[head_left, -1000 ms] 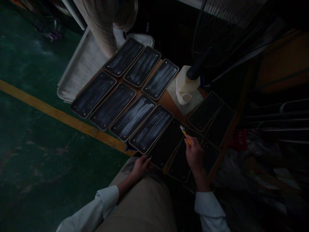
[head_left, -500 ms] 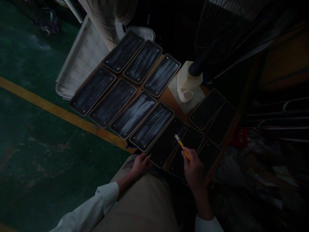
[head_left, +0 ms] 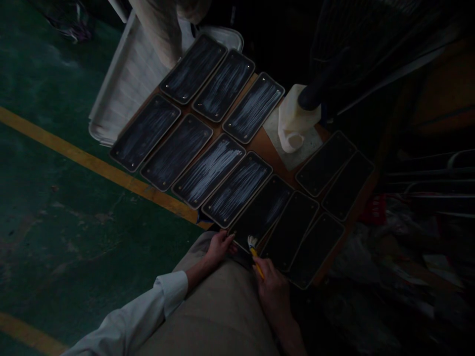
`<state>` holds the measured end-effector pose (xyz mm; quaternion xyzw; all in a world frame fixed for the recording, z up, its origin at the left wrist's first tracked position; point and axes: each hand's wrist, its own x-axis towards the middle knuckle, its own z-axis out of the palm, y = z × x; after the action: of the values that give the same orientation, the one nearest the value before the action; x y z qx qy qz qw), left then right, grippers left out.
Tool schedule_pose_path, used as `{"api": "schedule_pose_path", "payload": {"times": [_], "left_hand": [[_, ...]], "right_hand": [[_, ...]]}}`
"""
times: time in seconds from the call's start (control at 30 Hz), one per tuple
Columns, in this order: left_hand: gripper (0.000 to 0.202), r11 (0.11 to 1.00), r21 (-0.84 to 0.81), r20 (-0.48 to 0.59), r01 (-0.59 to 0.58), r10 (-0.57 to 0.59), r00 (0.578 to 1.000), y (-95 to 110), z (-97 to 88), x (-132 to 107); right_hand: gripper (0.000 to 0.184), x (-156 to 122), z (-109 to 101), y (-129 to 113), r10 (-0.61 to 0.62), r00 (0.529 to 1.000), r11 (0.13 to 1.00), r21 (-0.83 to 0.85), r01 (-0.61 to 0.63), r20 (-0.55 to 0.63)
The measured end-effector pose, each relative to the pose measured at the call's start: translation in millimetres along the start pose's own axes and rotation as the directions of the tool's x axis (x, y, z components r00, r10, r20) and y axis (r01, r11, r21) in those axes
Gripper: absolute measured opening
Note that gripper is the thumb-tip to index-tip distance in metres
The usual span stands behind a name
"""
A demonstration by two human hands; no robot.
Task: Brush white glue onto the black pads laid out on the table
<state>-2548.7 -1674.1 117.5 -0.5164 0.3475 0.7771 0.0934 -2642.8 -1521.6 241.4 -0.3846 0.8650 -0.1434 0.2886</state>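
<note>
My right hand (head_left: 272, 287) is closed round the yellow handle of a small paintbrush (head_left: 256, 254). Its pale bristles rest at the near end of a dark rectangular plate (head_left: 260, 212), which has a light rim and a faint whitish streak toward its far end. At that plate's near left corner, my left hand (head_left: 220, 247) pinches the edge with curled fingers. Beside it lies another plate (head_left: 237, 189) covered in whitish brush strokes, and on the other side a plain dark plate (head_left: 293, 230).
More streaked plates (head_left: 208, 170) lie in rows on a brown board (head_left: 276, 153). A cut-open pale plastic jug (head_left: 300, 111) with a dark handle-like object stands on a light sheet (head_left: 272, 131). Beyond are a white tray (head_left: 126, 79) and a person's trouser leg (head_left: 158, 29). Plain plates (head_left: 326, 163) overlap at right.
The brush in my right hand has moved down the plate toward me, and a whitish streak now shows at the far part. My left hand stays at the corner. The view has shifted slightly.
</note>
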Motion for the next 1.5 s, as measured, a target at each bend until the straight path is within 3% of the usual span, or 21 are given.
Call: {"api": "schedule_pose_path", "payload": {"times": [0.13,0.23,0.43,0.53,0.63,0.77,0.87,1.0,1.17,1.23,1.33,1.43,1.5], "left_hand": [[0.027,1.0,0.025,0.021,-0.015,0.015,1.0,1,-1.3,0],[0.029,0.998,0.058,0.028,-0.023,0.022,0.999,-1,-3.1,1],[0.031,0.994,0.073,0.093,-0.076,0.069,0.993,-5,-8.1,4],[0.03,0.994,0.063,0.106,-0.087,0.08,0.991,-4,-9.8,5],[0.029,0.995,0.061,0.099,-0.08,0.074,0.992,-4,-10.4,6],[0.028,0.997,0.032,0.097,-0.069,0.066,0.993,-3,-10.7,6],[0.028,0.998,0.0,0.106,-0.055,0.055,0.993,-2,-10.7,5],[0.028,0.999,0.006,0.114,-0.04,0.039,0.993,2,-11.5,4],[0.028,0.995,0.074,0.124,-0.06,0.05,0.991,3,-14.3,6],[0.028,0.995,0.072,0.127,-0.063,0.054,0.99,3,-14.9,7],[0.028,0.996,0.057,0.128,-0.071,0.063,0.99,2,-14.6,8],[0.029,0.996,0.049,0.119,-0.069,0.063,0.991,0,-13.9,9],[0.028,0.997,0.048,0.122,-0.063,0.056,0.991,0,-13.9,10]], "right_hand": [[0.022,4,-22,-3,0.067,0.994,0.981,0.177,-0.081,0.082],[0.022,32,-47,10,0.099,0.995,0.97,0.226,-0.09,-0.027],[0.026,114,-77,47,-0.082,0.933,0.996,-0.061,0.065,-0.351],[0.027,133,-70,54,-0.137,0.923,0.983,-0.164,0.082,-0.36],[0.028,119,-49,48,-0.15,0.959,0.972,-0.212,0.099,-0.239],[0.03,66,-13,24,-0.137,0.987,0.977,-0.178,0.12,-0.087],[0.029,31,3,3,-0.102,0.995,0.992,-0.069,0.101,0.001],[0.023,22,-5,-13,0.017,0.996,0.98,0.195,-0.033,0.082],[0.022,59,-31,8,0.195,0.967,0.863,0.44,-0.248,0.161],[0.024,77,-38,24,0.23,0.969,0.853,0.461,-0.246,0.092],[0.027,96,-51,45,0.241,0.964,0.884,0.436,-0.169,-0.114],[0.027,111,-66,53,0.179,0.931,0.949,0.306,-0.077,-0.318],[0.027,123,-74,53,0.114,0.915,0.974,0.223,-0.027,-0.387]]}}
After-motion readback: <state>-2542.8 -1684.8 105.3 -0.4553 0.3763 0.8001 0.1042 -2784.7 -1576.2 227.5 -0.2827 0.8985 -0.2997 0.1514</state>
